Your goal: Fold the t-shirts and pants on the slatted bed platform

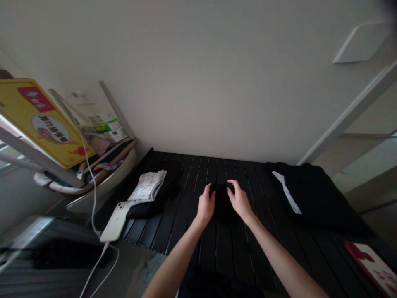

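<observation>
Both my hands rest on a small black garment (222, 205) lying on a black slatted surface (248, 248). My left hand (205, 205) pinches its left edge with curled fingers. My right hand (239, 200) grips its right upper edge, fingers bent over the cloth. The garment blends into the dark slats, so its outline is hard to make out.
A folded pale patterned cloth (148, 186) lies on dark fabric at the left, beside a white phone (115, 221) with a cable. A black garment with a white stripe (307, 196) lies at the right. A yellow box (40, 122) and clutter stand far left.
</observation>
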### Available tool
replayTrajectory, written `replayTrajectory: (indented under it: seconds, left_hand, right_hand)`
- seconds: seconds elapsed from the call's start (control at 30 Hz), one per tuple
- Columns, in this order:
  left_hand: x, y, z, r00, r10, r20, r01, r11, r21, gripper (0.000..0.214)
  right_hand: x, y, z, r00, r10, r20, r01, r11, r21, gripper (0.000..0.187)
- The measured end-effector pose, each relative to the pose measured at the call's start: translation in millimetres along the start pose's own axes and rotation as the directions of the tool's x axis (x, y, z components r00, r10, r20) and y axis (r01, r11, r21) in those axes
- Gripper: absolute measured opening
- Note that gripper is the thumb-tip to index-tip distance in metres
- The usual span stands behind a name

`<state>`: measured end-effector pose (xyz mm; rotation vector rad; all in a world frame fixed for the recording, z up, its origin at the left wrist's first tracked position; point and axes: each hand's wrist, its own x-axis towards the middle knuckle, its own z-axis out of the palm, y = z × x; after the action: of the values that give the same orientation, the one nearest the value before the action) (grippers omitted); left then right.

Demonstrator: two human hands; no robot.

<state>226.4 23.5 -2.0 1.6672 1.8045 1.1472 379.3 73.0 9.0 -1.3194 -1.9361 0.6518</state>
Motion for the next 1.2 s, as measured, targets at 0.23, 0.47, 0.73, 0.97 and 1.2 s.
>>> replayTrajectory:
  seconds: [0.23,0.47,0.73,0.97,1.2]
  left_hand:
    - [9,-31,41.4,0.995,0.037,0.095,-0.084,0.829,0.552,0.055]
    - [5,-47,52.2,0.991,-0.023,0.135,-0.061,0.808,0.586,0.057]
    - [-6,-29,29.9,0.963,-0.175,-0.205,0.265,0.764,0.589,0.044]
    - [-9,-18,15.5,0.905,-0.402,-0.139,0.425,0.836,0.347,0.014]
    - [2,-16,12.3,0.910,-0.409,-0.066,0.413,0.909,0.057,0.011]
  right_hand:
    - [-3,37,71,0.988,0.154,-0.018,-0.141,0.844,-0.518,0.056]
    - [-8,62,91,0.961,0.260,0.094,-0.153,0.784,-0.602,0.057]
    - [-23,42,64,0.921,0.343,-0.186,-0.388,0.754,-0.530,0.059]
    - [-40,39,56,0.873,0.459,-0.164,-0.484,0.773,-0.411,0.028]
    - [-32,40,41,0.913,0.366,-0.179,-0.404,0.871,-0.280,0.026]
